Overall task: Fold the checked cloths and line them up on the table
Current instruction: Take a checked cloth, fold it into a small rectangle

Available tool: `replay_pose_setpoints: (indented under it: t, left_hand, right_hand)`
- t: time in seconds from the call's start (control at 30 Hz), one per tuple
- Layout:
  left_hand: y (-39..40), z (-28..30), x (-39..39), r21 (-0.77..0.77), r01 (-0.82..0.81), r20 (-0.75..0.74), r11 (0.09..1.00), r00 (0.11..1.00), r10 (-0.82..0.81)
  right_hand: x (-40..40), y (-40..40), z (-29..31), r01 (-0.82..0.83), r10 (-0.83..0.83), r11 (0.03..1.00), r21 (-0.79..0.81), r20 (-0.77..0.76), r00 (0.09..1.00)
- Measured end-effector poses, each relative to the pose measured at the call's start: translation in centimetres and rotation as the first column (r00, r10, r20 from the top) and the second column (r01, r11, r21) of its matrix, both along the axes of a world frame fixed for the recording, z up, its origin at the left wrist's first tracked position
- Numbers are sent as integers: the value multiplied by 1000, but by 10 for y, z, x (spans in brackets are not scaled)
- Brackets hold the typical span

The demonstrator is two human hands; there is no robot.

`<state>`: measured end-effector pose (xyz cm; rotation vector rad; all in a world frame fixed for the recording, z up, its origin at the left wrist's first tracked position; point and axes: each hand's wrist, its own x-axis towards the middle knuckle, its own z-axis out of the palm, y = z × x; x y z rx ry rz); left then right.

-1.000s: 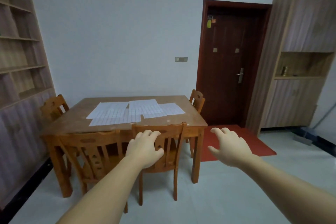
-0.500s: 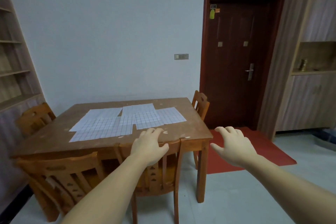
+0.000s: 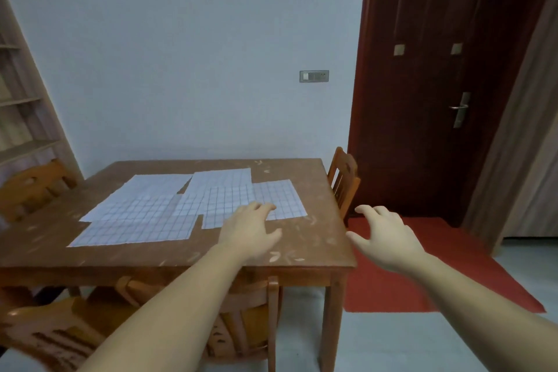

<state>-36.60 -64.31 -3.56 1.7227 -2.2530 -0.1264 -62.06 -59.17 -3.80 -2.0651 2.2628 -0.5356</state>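
Several white checked cloths [image 3: 145, 217] lie flat and overlapping on the brown wooden table [image 3: 314, 238], spread from its left to its right half. The rightmost cloth [image 3: 280, 199] lies nearest my hands. My left hand [image 3: 250, 232] hovers over the table's front right part, fingers apart, its fingertips at the near edge of that cloth. My right hand [image 3: 383, 235] is held out beyond the table's right edge, open and holding nothing.
Wooden chairs stand at the near side [image 3: 247, 320], at the near left [image 3: 45, 335], at the far left [image 3: 33, 187] and at the far right [image 3: 344, 178]. A red mat [image 3: 453, 266] lies before a dark door [image 3: 434, 84]. Shelves [image 3: 21, 106] line the left wall.
I have come closer to the table, which now fills the lower view. Both hands moved forward; the left one now reaches over the tabletop.
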Motion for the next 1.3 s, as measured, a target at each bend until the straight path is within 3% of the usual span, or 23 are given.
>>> replay_pose_setpoints:
  t: [0.47,0.77,0.97,1.3]
  left_hand:
    - [-296,-59,-54,101,-63,-126,993,989,75]
    - [-438,-59,-64,96,-166,-126,981,976,178]
    - [-494,-108,-76,198,-323,-45,925,940,338]
    - [-533,-216,-118,430,-565,4,704,781,624]
  right_hand:
    - [-68,-295,-19,-146,170,979,146,-174,970]
    - [-74,-474,-13,-288,302,951,115,-128,945]
    - [-76,-590,-73,-440,462,880,180,-105,881]
    - [-54,-722,-199,-655,691,639,403,72,719]
